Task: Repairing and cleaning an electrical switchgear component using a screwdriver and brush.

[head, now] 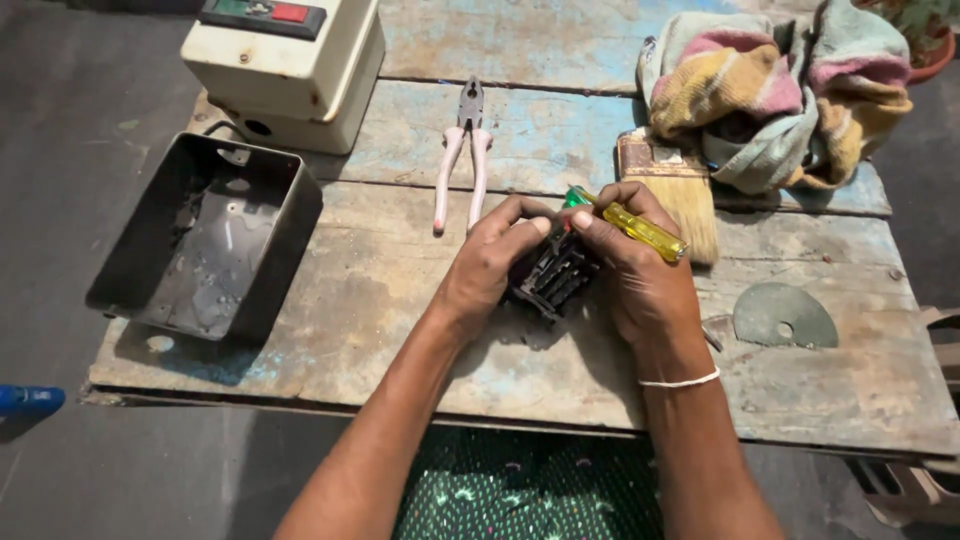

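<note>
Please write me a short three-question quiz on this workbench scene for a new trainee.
1. True or false: the pliers lie on the wooden board, touched by neither hand.
2. What does the right hand hold together with the black electrical part?
A. paintbrush
B. yellow-handled screwdriver
C. grey disc
3. Fill in: the open black metal box lies to the ____ of the left hand.

Key:
1. True.
2. B, the yellow-handled screwdriver; the paintbrush and grey disc lie on the board.
3. left.
</note>
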